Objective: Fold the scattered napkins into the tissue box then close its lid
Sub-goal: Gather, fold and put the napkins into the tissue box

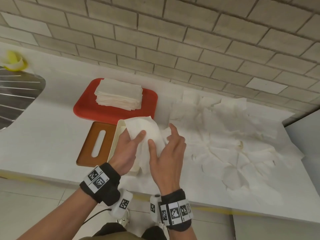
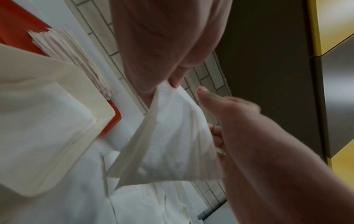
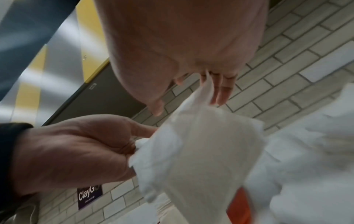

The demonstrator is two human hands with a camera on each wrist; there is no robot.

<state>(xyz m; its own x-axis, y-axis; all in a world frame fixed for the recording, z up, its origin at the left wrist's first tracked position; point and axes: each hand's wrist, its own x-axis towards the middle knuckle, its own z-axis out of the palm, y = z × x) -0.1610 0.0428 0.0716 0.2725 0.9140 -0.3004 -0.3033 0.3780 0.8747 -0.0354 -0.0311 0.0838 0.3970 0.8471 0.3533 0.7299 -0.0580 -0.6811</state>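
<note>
White bench (image 1: 52, 135) runs beneath a grey brick wall (image 1: 173, 40), a steel sink (image 1: 15, 97) at its left. Both the left hand (image 1: 127, 149) and right hand (image 1: 166, 149) pinch one napkin (image 1: 149, 132) over the open tissue box (image 1: 114, 144); its wooden lid (image 1: 97, 144) lies beside. Scattered napkins (image 1: 233, 144) lie at right, a folded stack (image 1: 119, 94) on a red tray (image 1: 86, 108).
</note>
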